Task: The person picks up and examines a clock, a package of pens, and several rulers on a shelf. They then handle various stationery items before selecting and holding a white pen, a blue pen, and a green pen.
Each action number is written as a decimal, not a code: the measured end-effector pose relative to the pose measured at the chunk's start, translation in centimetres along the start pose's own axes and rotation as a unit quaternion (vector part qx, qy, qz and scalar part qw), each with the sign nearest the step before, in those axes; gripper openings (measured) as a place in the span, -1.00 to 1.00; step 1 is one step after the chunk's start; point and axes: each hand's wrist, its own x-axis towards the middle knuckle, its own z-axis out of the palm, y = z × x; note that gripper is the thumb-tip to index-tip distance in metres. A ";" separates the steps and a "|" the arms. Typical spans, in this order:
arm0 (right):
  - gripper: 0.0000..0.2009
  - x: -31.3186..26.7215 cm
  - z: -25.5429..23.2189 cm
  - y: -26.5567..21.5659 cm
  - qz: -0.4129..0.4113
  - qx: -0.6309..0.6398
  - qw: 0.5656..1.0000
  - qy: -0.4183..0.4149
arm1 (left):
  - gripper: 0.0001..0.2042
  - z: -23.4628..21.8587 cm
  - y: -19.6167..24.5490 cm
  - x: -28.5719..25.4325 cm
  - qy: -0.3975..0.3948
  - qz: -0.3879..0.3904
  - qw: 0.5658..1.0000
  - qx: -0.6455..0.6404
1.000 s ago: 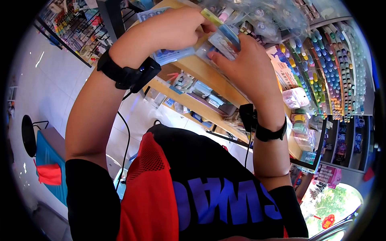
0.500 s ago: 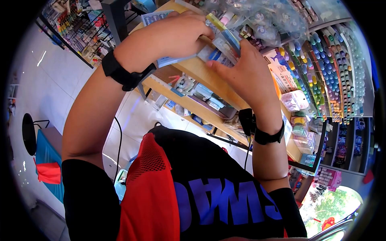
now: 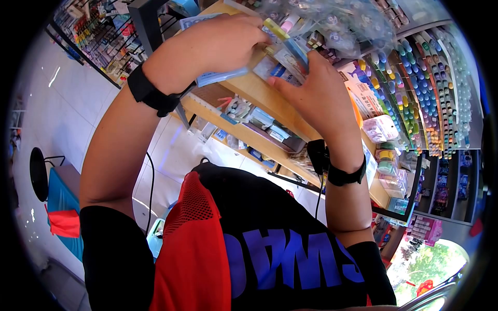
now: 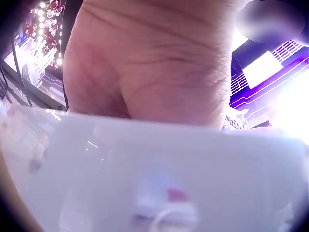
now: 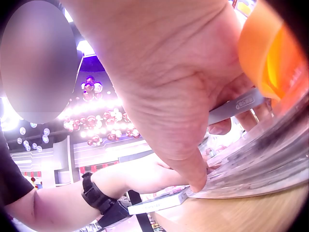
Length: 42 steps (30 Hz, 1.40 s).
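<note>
The right hand (image 3: 322, 96) sets its thumb wide of its fingers, which lie by the strip's end; I cannot tell if they grip. The yellow-and-blue strip (image 3: 286, 40) slants from them toward eleven o'clock, above clear packets (image 3: 267, 68). Toward ten o'clock, the left hand (image 3: 223, 44) bends its fingers near the strip's yellow end, their hold hidden. Steadying the strip's lower end and guiding the upper lightly would probably spare the packets from bending or sliding.
</note>
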 end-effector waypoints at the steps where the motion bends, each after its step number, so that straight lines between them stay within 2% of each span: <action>1: -0.44 0.0 0.0 0.0 -0.002 0.003 1.000 0.002 | -0.62 0.0 -0.1 0.0 0.000 0.001 1.000 0.000; 4: -0.45 0.0 0.1 0.1 -0.005 0.007 1.000 0.005 | -0.67 -0.3 -0.2 0.1 0.006 0.043 0.999 0.005; 6: -0.45 0.0 0.1 0.0 -0.005 0.007 1.000 0.006 | -0.73 -0.8 0.0 0.4 -0.031 0.011 0.999 0.031; 9: -0.45 -0.1 0.0 -0.1 -0.004 0.010 1.000 0.007 | -0.77 -0.7 0.3 0.5 -0.001 -0.007 1.000 0.021; 13: -0.47 -0.1 0.0 0.0 0.001 0.012 1.000 0.002 | -0.78 -0.9 -0.2 0.9 -0.028 0.011 0.999 0.025; 16: -0.48 -0.1 0.0 0.0 -0.001 0.015 1.000 0.006 | -0.76 -0.9 -0.7 1.4 -0.053 -0.011 0.998 0.028; 19: -0.49 -0.2 -0.2 0.0 0.000 0.019 1.000 0.009 | -0.76 0.0 -1.7 1.3 -0.007 0.002 0.999 0.050; 21: -0.50 -0.3 -0.3 0.0 0.001 0.023 1.000 0.010 | -0.76 0.0 -2.1 1.1 0.087 0.035 0.992 0.088; 25: -0.51 -0.5 0.0 0.3 -0.015 0.015 1.000 0.020 | -0.78 -1.2 -1.9 0.3 0.103 0.030 0.990 0.094; 27: -0.52 -0.5 0.0 0.3 -0.022 0.010 0.999 0.025 | -0.83 -2.5 -1.5 -0.1 0.056 -0.033 0.997 0.042; 30: -0.52 -0.4 -0.2 0.2 -0.012 0.015 1.000 0.017 | -0.87 -4.3 -0.3 -1.1 0.080 -0.065 0.995 -0.006; 34: -0.54 -0.4 0.0 0.3 -0.007 0.036 0.999 0.032 | -0.87 -6.6 0.5 -2.1 0.066 -0.095 0.992 0.040; 36: -0.55 -0.4 0.0 0.4 -0.012 0.038 0.998 0.043 | -0.86 -7.7 1.5 -2.9 0.104 -0.123 0.986 -0.045; 37: -0.57 -0.4 0.0 0.5 -0.008 0.054 0.997 0.046 | -0.86 -8.4 1.7 -3.4 0.104 -0.120 0.986 -0.043; 39: -0.58 -0.4 -0.2 0.6 -0.004 0.071 0.996 0.055 | -0.85 -9.9 2.0 -4.4 0.126 -0.075 0.986 -0.077; 42: -0.58 -0.5 -1.0 0.3 -0.015 0.115 0.991 0.069 | -0.86 -11.0 3.8 -5.6 0.149 -0.131 0.968 -0.156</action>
